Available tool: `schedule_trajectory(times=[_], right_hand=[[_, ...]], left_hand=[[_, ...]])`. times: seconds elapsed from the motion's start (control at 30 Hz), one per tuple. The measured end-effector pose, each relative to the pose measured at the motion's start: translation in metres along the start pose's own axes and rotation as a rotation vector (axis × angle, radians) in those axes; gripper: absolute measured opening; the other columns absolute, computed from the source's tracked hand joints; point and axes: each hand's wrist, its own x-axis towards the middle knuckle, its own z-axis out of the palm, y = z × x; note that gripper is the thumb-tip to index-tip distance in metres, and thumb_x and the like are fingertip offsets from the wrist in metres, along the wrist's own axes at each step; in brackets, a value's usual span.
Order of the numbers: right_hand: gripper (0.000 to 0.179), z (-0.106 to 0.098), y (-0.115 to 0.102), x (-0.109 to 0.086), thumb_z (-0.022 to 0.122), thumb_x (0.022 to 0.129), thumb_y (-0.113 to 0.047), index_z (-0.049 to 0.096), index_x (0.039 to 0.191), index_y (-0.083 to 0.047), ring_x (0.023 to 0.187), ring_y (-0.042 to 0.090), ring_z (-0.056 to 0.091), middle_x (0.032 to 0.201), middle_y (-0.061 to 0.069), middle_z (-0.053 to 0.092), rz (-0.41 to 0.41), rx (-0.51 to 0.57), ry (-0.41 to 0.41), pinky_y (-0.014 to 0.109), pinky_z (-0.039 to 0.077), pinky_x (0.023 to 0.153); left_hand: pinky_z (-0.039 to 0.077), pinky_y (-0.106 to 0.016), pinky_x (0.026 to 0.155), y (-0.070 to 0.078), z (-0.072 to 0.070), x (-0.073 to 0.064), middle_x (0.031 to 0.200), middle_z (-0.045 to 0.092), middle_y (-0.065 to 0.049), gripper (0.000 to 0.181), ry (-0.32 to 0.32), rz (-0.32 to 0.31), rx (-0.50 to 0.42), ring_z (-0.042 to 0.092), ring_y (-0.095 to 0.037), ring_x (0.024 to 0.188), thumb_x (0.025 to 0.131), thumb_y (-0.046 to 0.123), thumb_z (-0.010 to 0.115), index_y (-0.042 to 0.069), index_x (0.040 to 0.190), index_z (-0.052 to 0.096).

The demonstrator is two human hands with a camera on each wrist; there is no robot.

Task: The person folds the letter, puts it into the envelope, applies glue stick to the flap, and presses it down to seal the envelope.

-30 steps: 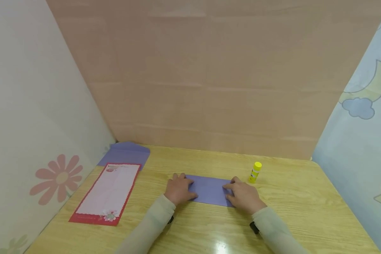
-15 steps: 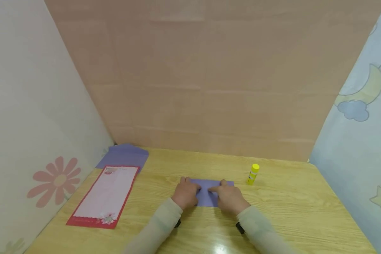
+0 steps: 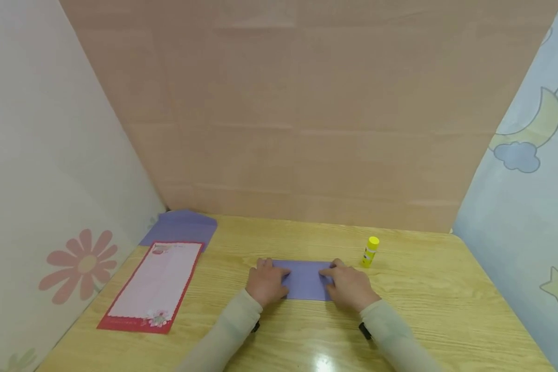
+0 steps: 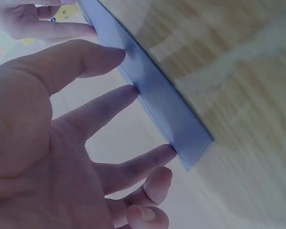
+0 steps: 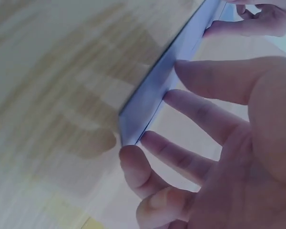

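A flat purple envelope (image 3: 305,281) lies on the wooden table between my two hands in the head view. At its left end is my left hand (image 3: 266,283), thumb on the face of the envelope (image 4: 157,98) and extended fingertips pressing along its far edge. My right hand (image 3: 352,287) mirrors this at the right end, its thumb (image 5: 205,78) on the paper and its fairly straight fingers at the far edge. Parts of both ends are hidden under the hands.
Behind the right hand stands a yellow glue stick (image 3: 370,252), cap on top. A red-bordered letter sheet (image 3: 155,284) lies at the left, overlapping another purple envelope (image 3: 181,229). Side walls (image 3: 23,155) and a brown backdrop (image 3: 288,113) enclose the table.
My right hand slides left toward the middle of the envelope, then back toward its right end. The left hand shifts a little right and back, staying on the left end.
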Motion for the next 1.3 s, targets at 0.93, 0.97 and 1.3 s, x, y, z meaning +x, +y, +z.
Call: schedule_trajectory(times=[0.93, 0.97, 1.3], right_hand=[[0.051, -0.003, 0.009, 0.002, 0.077, 0.084, -0.039, 0.070, 0.119, -0.002, 0.083, 0.031, 0.066, 0.127, 0.014, 0.060, 0.123, -0.010, -0.042, 0.044, 0.054, 0.060], [0.053, -0.004, 0.010, 0.002, 0.077, 0.084, -0.040, 0.070, 0.119, -0.002, 0.082, 0.030, 0.066, 0.126, 0.014, 0.060, 0.135, -0.009, -0.046, 0.043, 0.053, 0.059], [0.057, -0.006, 0.013, 0.004, 0.078, 0.078, -0.048, 0.068, 0.104, 0.002, 0.065, 0.021, 0.054, 0.106, 0.010, 0.058, 0.221, 0.028, -0.062, 0.040, 0.048, 0.052]], left_hand=[[0.047, -0.045, 0.074, -0.019, 0.004, 0.002, 0.094, 0.068, -0.005, 0.050, 0.093, -0.097, 0.030, 0.052, -0.026, 0.087, 0.069, 0.054, 0.086, 0.011, 0.092, 0.076], [0.047, -0.044, 0.073, -0.019, 0.005, 0.003, 0.090, 0.066, -0.004, 0.050, 0.099, -0.106, 0.023, 0.052, -0.025, 0.086, 0.068, 0.055, 0.087, 0.010, 0.087, 0.075], [0.047, -0.042, 0.068, -0.025, -0.001, 0.003, 0.085, 0.056, -0.006, 0.062, 0.092, -0.159, 0.026, 0.049, -0.025, 0.085, 0.060, 0.063, 0.087, 0.009, 0.087, 0.073]])
